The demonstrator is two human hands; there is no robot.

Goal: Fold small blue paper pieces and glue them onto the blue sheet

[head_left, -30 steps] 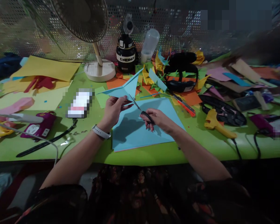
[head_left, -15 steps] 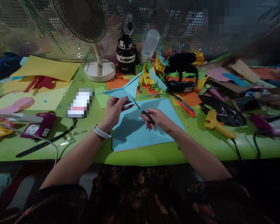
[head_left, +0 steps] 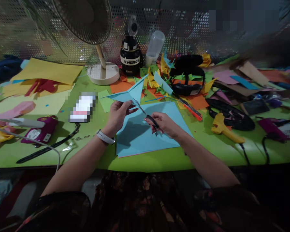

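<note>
My left hand [head_left: 119, 114] is closed on a folded piece of light blue paper [head_left: 136, 91], pinching its lower edge between thumb and fingers. The paper spreads into pointed flaps to the left and upper right. In my right hand [head_left: 160, 122] is a pair of scissors [head_left: 151, 120] with dark handles, my fingers wrapped through the loops. Its blades reach up and left to the folded paper's lower edge, near my left thumb. Beneath both hands lies a stack of blue paper sheets [head_left: 154, 138] on the green table [head_left: 145, 164].
Behind stand a fan [head_left: 102, 75], a black bottle [head_left: 130, 59] and folded paper pieces [head_left: 163, 82] beside a black headset [head_left: 188, 85]. A utility knife [head_left: 190, 109] and yellow glue gun [head_left: 226, 129] lie right. Leftward are a phone [head_left: 83, 106], purple device [head_left: 40, 130] and yellow sheets [head_left: 48, 71].
Both hands, the scissors and the folded paper stay almost where they were. At the far right edge, a blurred hand seen earlier is gone from beside the dark box.
</note>
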